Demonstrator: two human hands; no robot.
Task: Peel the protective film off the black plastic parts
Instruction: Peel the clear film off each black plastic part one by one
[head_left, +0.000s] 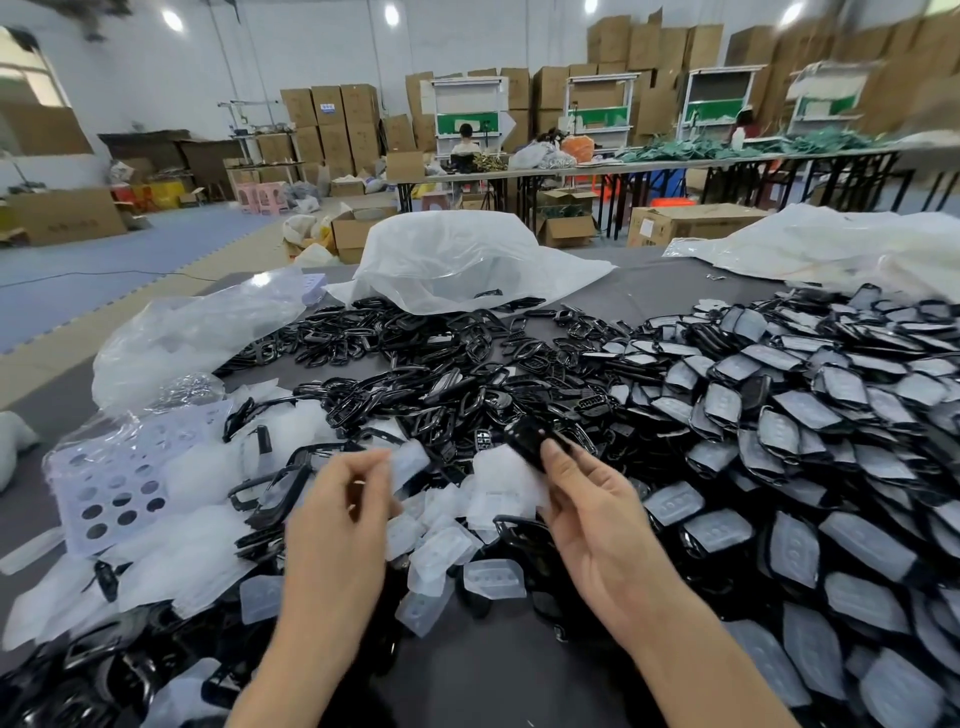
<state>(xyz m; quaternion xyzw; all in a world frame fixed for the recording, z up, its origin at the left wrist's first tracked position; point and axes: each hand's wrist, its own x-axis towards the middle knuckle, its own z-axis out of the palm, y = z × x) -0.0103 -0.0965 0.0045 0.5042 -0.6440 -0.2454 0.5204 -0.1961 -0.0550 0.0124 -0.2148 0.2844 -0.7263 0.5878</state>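
Here, right hand (597, 525) grips black part (530, 441), left hand (337, 514) pinches film (410, 462)

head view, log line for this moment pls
left hand: pinches film | right hand: holds black part | unpeeled pile: right of hands

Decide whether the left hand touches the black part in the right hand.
Apart. Head view: pile shows between the left hand, pinching film, and the black part the right hand grips.
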